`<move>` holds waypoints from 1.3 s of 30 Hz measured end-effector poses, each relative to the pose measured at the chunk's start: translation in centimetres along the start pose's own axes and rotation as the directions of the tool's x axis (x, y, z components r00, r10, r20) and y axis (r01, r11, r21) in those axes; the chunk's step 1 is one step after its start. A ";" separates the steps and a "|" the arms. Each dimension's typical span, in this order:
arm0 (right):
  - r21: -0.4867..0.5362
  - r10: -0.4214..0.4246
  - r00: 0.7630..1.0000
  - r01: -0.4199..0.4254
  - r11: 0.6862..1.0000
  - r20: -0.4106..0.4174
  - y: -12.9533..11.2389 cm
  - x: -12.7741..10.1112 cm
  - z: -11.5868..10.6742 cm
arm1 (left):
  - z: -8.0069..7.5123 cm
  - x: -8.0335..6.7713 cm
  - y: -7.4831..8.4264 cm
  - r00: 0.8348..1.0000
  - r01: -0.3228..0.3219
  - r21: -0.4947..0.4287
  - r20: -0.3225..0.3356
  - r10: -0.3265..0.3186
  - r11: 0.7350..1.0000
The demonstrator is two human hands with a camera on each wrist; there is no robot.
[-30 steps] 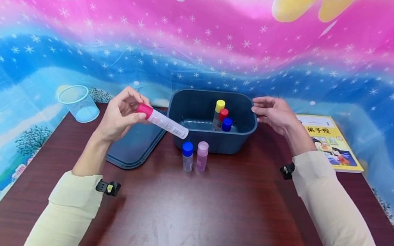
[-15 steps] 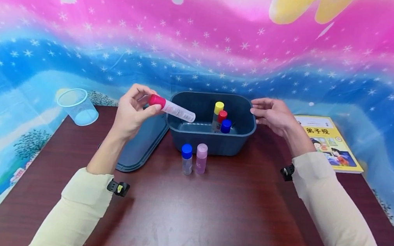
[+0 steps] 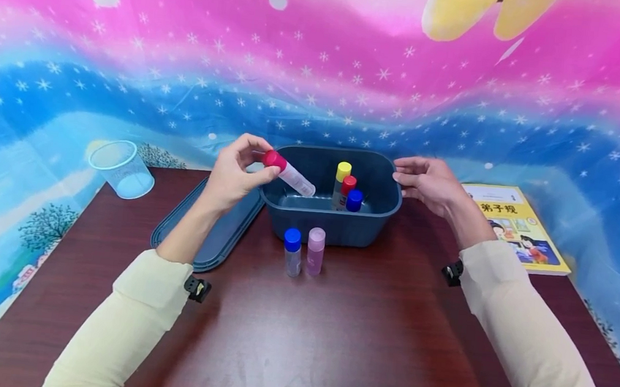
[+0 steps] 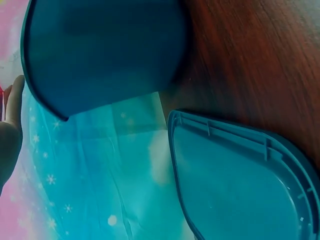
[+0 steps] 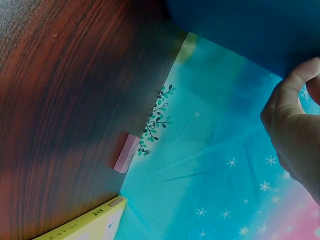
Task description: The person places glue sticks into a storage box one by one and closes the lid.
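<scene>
In the head view my left hand (image 3: 240, 169) pinches a pale printed tube with a crimson cap (image 3: 296, 179) by its cap end. The tube tilts down to the right, its lower end over the inside of a dark blue-grey storage box (image 3: 318, 226). My right hand (image 3: 427, 182) holds the box's right rim. Inside the box stand a yellow-capped tube (image 3: 343, 175), a red-capped one (image 3: 348, 184) and a blue-capped one (image 3: 353, 201). A clear tube with a blue cap (image 3: 292, 253) and a pink tube (image 3: 314, 252) stand upright before the box.
The box's lid (image 3: 229, 235) lies on the table left of the box, partly behind my left forearm. A light-blue mesh cup (image 3: 124, 171) stands at the back left. A yellow book (image 3: 522, 230) lies at the right. A patterned cloth (image 3: 321, 65) hangs behind the table.
My left hand has carried the crimson-capped tube rightward, from left of the box to over its opening. My right hand stays at the rim.
</scene>
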State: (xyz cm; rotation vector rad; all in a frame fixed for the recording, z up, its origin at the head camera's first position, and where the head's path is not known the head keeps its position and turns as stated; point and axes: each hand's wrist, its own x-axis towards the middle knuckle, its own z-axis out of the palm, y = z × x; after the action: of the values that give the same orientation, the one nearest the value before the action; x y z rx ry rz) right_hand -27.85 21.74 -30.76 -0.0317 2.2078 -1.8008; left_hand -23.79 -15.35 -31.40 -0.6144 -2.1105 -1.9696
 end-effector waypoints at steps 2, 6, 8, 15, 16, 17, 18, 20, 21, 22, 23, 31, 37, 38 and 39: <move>-0.010 0.005 1.000 -0.005 1.000 -0.003 0.1 -0.1 0.0 | 0.4 0.2 0.0 0.999 0.033 0.039 0.005 -0.033 0.999; -0.018 -0.001 1.000 0.001 1.000 0.000 0.1 -0.1 0.0 | 0.9 1.0 -0.2 0.996 0.090 0.110 0.006 -0.091 0.990; -0.016 -0.006 1.000 0.006 1.000 0.001 0.1 -0.1 0.0 | 1.1 1.4 -0.2 0.994 0.110 0.130 0.008 -0.112 0.985; -0.009 -0.007 1.000 0.008 1.000 0.005 0.0 0.1 0.2 | 1.4 2.5 -0.7 0.982 0.179 0.196 0.022 -0.187 0.964; -0.009 -0.008 1.000 0.008 1.000 0.006 0.0 0.1 0.2 | 1.4 2.7 -0.7 0.981 0.186 0.202 0.024 -0.194 0.962; -0.008 -0.007 1.000 0.007 1.000 0.005 -0.1 0.1 0.2 | 1.5 2.9 -0.7 0.979 0.191 0.207 0.026 -0.201 0.960; -0.006 -0.007 1.000 0.007 1.000 0.007 -0.1 0.1 0.3 | 1.5 3.0 -0.7 0.978 0.196 0.209 0.028 -0.206 0.958; -0.001 -0.008 1.000 0.008 1.000 0.009 -0.1 0.0 0.3 | 1.6 3.3 -0.5 0.977 0.198 0.215 0.036 -0.210 0.956; 0.004 -0.009 1.000 0.009 1.000 0.009 -0.1 0.0 0.3 | 1.7 3.5 -0.4 0.976 0.198 0.222 0.040 -0.212 0.955; 0.007 -0.009 1.000 0.009 1.000 0.007 0.0 0.0 0.2 | 1.8 3.7 -0.4 0.976 0.198 0.227 0.047 -0.214 0.953; 0.012 -0.008 1.000 0.008 1.000 0.005 0.0 0.0 0.2 | 2.0 3.9 -0.3 0.974 0.201 0.234 0.054 -0.219 0.951; 0.032 -0.016 1.000 0.016 0.999 0.009 0.2 0.0 0.1 | 3.2 5.0 -0.5 0.961 0.222 0.289 0.099 -0.259 0.931; 0.017 -0.013 1.000 0.013 1.000 0.012 0.0 -0.1 0.1 | 4.0 5.5 -1.1 0.951 0.230 0.356 0.115 -0.287 0.906; 0.015 -0.012 1.000 0.012 1.000 0.012 0.0 0.0 0.1 | 4.1 5.6 -1.1 0.948 0.236 0.361 0.117 -0.295 0.902; 0.013 -0.011 1.000 0.011 1.000 0.010 0.1 0.0 0.2 | 4.2 5.6 -1.2 0.946 0.242 0.367 0.119 -0.303 0.898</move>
State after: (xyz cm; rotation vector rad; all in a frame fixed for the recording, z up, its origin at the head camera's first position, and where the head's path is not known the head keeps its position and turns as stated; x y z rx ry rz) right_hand -27.79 21.58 -30.85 -0.0503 2.1925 -1.8168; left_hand -28.74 -10.26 -30.56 -0.4540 -2.7007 -1.6440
